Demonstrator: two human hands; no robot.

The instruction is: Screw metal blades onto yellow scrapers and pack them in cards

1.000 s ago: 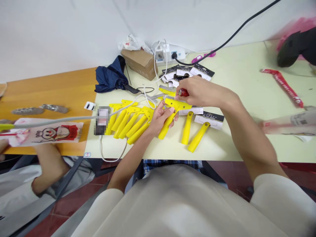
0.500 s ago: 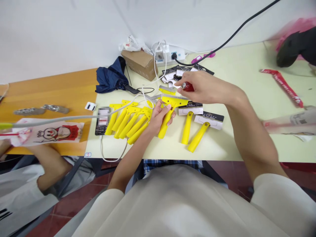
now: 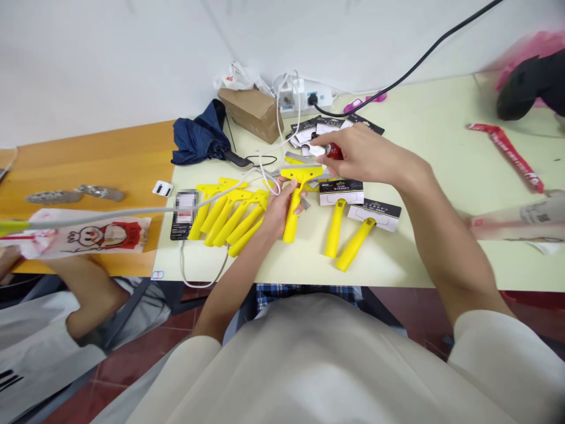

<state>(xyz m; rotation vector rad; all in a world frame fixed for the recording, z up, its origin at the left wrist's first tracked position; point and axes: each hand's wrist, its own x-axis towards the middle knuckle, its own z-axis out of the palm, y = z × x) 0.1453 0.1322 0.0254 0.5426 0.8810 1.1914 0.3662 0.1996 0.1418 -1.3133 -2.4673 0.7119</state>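
Near the middle of the table my left hand [image 3: 279,209] grips a yellow scraper [image 3: 291,224], its wide head up and its handle pointing toward me. Just right of and above that head, my right hand [image 3: 353,154] is closed around what looks like a red-handled screwdriver [image 3: 334,152]; its shaft cannot be made out. Several yellow scraper handles [image 3: 225,218] lie in a row left of my left hand. On the right lie two yellow scrapers [image 3: 355,244] whose heads are covered by black-and-white cards [image 3: 375,215]. Beyond the held scraper are metal blades and another yellow head, partly hidden.
More packaging cards [image 3: 304,131] lie behind my right hand. A folded blue umbrella [image 3: 198,132], a cardboard box [image 3: 253,112] and a power strip [image 3: 318,94] stand along the back. A white cable [image 3: 132,211] crosses the left side. Another person's arm [image 3: 90,282] is at the left.
The held scraper has shifted slightly left and turned more upright, its head swinging away from my right hand. My right hand keeps the red handle in nearly the same place.
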